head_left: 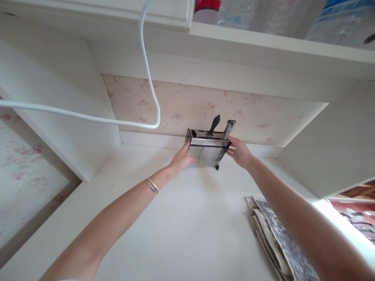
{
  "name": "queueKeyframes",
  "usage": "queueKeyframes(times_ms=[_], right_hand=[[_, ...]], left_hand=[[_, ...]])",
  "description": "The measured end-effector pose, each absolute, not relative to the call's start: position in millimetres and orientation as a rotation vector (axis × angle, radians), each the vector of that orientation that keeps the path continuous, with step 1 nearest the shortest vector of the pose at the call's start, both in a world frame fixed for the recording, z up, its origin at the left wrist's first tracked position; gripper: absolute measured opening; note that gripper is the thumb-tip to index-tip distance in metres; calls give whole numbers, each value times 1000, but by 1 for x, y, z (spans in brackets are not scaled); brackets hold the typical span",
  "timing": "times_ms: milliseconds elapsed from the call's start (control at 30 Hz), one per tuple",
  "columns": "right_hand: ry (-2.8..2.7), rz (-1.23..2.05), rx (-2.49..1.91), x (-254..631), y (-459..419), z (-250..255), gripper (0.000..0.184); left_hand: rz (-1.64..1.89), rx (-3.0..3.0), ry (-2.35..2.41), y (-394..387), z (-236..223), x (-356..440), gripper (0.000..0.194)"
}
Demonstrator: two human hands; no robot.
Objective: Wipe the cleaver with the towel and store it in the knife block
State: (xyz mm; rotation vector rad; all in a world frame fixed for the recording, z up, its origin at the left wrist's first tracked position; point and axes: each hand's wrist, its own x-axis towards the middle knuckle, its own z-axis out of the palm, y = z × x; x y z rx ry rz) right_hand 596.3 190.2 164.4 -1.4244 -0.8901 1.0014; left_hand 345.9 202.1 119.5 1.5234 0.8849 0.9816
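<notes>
A shiny metal knife holder (207, 150) stands at the back of the white counter (181, 226), against the floral backsplash. A black handle (214, 124) and a silvery handle (229, 128) stick up out of it. My left hand (182, 159) grips the holder's left side, fingers curled round the edge. My right hand (239, 152) presses on its right side, fingers wrapped at the corner near the silvery handle. Both arms reach far forward. A thin bracelet sits on my left wrist.
A white cable (146, 66) hangs in a loop from above on the left. Folded patterned cloths (278, 242) lie on the counter at the right. White cabinet walls close in both sides. A shelf (281, 43) overhead carries bottles and packages.
</notes>
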Motion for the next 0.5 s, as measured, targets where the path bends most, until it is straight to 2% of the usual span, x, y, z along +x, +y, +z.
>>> queueKeyframes(times_ms=[167,500], right_hand=[[-793,889,-1349,638,163,167,30],[-604,684,-1363,713,104,177,23]], left_hand=[[940,1530,737,197,115,389,103],[830,1588,441,175,98,491,105]])
